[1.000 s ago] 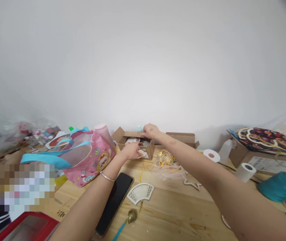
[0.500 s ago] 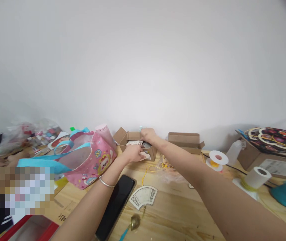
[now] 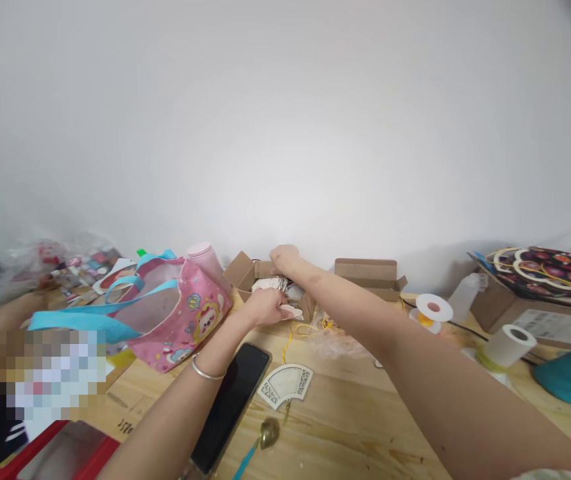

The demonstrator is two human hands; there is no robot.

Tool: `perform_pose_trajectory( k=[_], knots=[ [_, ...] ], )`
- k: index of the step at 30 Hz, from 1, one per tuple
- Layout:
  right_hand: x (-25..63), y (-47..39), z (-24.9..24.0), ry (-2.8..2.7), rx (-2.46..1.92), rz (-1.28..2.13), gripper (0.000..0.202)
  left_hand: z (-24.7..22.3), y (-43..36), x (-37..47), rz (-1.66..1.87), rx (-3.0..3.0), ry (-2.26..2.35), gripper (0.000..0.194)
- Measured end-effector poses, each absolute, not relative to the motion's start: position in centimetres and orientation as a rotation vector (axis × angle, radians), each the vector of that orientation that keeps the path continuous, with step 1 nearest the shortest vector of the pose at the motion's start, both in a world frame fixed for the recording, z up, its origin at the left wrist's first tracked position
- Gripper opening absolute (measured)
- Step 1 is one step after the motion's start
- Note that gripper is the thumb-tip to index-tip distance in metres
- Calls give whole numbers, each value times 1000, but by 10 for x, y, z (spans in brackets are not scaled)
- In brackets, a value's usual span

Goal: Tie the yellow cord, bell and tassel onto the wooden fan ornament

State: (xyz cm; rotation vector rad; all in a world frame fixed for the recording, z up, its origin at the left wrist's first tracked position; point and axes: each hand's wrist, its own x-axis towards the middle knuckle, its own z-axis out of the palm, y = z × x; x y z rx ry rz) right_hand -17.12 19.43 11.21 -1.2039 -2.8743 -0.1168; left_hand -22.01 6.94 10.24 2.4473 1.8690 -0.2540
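My left hand (image 3: 265,307) is closed at the front of an open cardboard box (image 3: 307,308), gripping a small pale flat piece (image 3: 292,312) at the box's front edge. Over the back of the same box is my right hand (image 3: 285,259), its fingers curled down; whatever they hold is hidden. Pale flat pieces with dark strings (image 3: 271,285) lie inside the box. On the table in front, a fan-shaped pale pendant (image 3: 286,385) has a yellow cord and a small brass bell (image 3: 269,433) on a blue ribbon.
A black phone (image 3: 233,407) lies under my left forearm. To the left stands a pink bag (image 3: 185,320) with blue handles, beside another person's arm (image 3: 5,340). A second small box (image 3: 365,277), spools (image 3: 434,309) and teal thread (image 3: 570,375) are to the right.
My right hand has shifted left and slightly up along the back of the box. My left hand stays at the box front with the pale piece. The view has shifted slightly.
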Motion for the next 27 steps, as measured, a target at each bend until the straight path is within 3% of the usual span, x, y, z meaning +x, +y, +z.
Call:
perform_pose_trajectory(
  k=[27],
  knots=[
    [-144,179,113,-2998,-1149,-124,29,109,57,-205,-218,2382,1776,35]
  ],
)
